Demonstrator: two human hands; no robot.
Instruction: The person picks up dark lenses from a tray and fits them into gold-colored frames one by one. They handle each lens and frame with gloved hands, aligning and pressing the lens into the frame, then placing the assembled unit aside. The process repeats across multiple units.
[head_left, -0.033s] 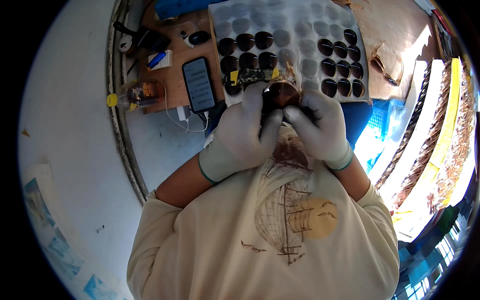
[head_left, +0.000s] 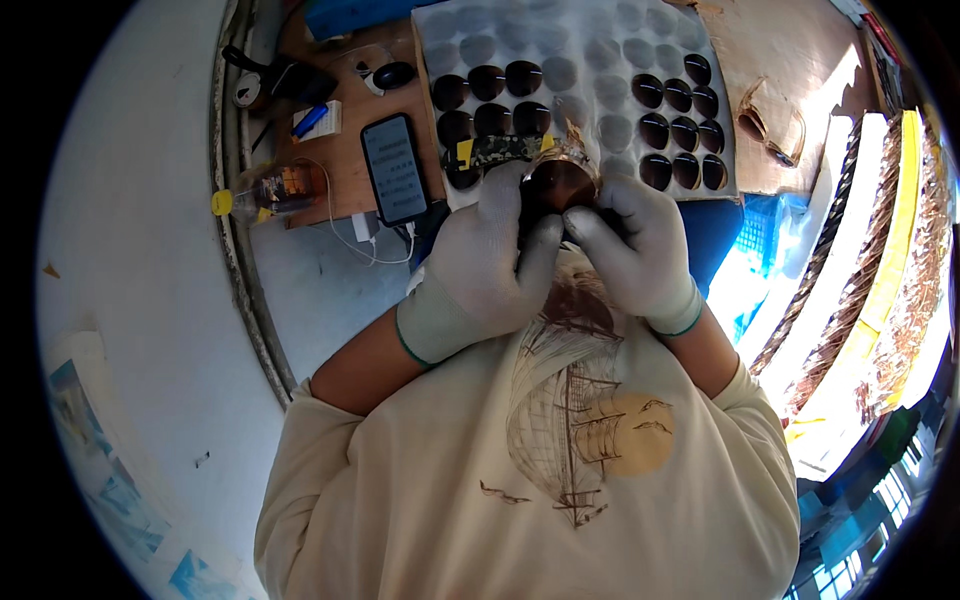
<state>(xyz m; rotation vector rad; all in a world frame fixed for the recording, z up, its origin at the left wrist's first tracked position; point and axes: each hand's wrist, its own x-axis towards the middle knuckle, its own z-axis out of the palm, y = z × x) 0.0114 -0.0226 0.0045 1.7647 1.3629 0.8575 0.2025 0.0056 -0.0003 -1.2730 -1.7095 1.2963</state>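
Both hands wear pale knit gloves with green cuffs and meet in front of my chest. My left hand [head_left: 490, 265] is closed on a pair of sunglasses with a round brown lens [head_left: 560, 187], thumb at the lower edge. From the other side my right hand [head_left: 640, 240] grips the same sunglasses, thumb and finger pressed to the lens edge. A thin, clear brownish frame part stands up above the lens. A camouflage strip [head_left: 505, 150] with yellow ends lies just beyond the left fingers. My gloves hide the rest of the sunglasses.
Beyond my hands lies a pale lens tray [head_left: 590, 90] holding rows of dark lenses [head_left: 685, 132]. Left of it are a phone [head_left: 395, 170] on a cable and a yellow-capped bottle [head_left: 275, 192]. Another sunglasses frame [head_left: 770, 135] lies to the right, near long bundles of frames [head_left: 850, 270].
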